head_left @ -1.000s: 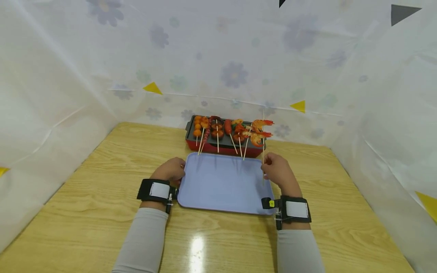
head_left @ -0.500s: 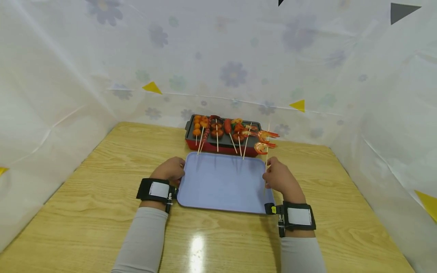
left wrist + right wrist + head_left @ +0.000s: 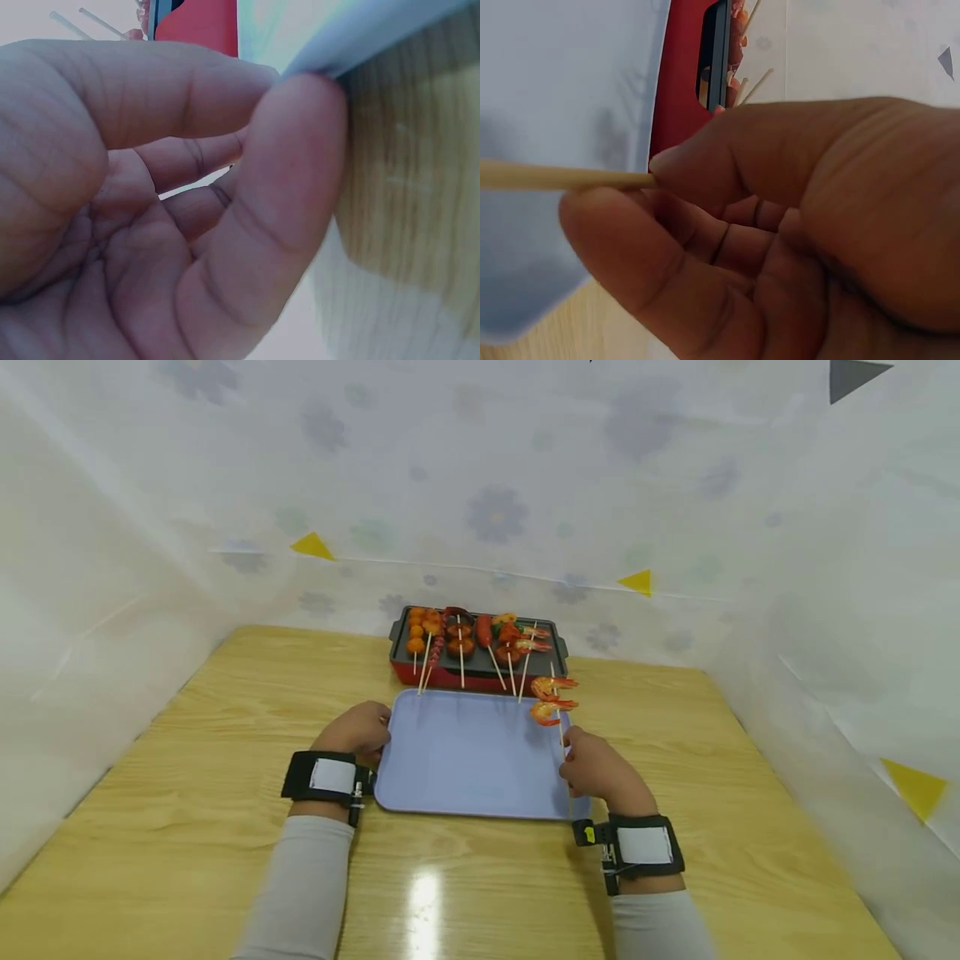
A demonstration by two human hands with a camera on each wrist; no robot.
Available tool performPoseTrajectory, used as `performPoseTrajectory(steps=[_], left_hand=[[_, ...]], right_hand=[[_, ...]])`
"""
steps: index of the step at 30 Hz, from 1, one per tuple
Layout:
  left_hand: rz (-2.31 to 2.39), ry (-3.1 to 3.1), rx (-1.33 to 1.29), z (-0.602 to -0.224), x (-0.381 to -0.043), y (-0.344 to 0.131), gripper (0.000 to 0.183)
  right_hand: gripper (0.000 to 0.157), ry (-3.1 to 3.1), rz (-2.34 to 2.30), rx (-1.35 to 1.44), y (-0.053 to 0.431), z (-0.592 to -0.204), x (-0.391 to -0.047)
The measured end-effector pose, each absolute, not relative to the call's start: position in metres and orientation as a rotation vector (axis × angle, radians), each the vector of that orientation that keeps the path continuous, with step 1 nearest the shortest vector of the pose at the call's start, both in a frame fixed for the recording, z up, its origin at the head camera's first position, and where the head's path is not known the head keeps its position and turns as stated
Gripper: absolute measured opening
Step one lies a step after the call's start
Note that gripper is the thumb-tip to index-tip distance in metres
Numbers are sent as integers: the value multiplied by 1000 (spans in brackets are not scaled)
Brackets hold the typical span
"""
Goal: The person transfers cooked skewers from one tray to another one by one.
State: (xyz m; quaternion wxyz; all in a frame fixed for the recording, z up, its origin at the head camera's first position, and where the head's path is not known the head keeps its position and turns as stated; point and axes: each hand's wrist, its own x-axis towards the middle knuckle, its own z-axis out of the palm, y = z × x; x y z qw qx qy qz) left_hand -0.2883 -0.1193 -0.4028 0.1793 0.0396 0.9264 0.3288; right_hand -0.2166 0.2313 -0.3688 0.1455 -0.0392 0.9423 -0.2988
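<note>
My left hand (image 3: 356, 729) pinches the left rim of a pale lilac tray (image 3: 472, 760) between thumb and finger, seen close in the left wrist view. With its thumb and index finger, my right hand (image 3: 600, 768) grips the wooden stick (image 3: 562, 178) of a skewer holding two orange shrimp (image 3: 551, 687). The shrimp overlap the tray's back right corner in the head view, and the stick runs along the tray's right side. Behind the tray stands a small red grill (image 3: 408, 673) with a dark top. Its other skewers lie with their sticks toward me.
On the grill are a sausage skewer (image 3: 483, 631), a skewer of orange balls (image 3: 415, 631), another shrimp skewer (image 3: 532, 646) and several more. The tray lies on a wood-grain table (image 3: 225, 760). Flower-print sheeting (image 3: 495, 510) encloses the back and sides.
The shrimp skewer has come from over the grill's right end toward me, down over the tray's right side, with my right hand. My left hand stays on the rim. The head view has shifted slightly.
</note>
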Motion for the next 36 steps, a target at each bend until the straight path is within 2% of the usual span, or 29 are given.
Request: performPoseTrajectory(steps=[9, 16, 29, 33, 36], left_hand=[[967, 2597, 150, -400, -288, -122, 53], [969, 2589, 140, -402, -287, -120, 52], [976, 2600, 129, -402, -287, -122, 53], [982, 2600, 123, -403, -288, -122, 53], [984, 2600, 117, -403, -288, -122, 54]], right_hand=[[32, 2688, -769, -90, 227, -368, -209], [33, 2676, -746, -80, 228, -373, -203], [30, 2649, -734, -12, 226, -387, -211], [28, 2725, -659, -72, 226, -384, -211], [32, 2863, -587, -137, 227, -380, -212]])
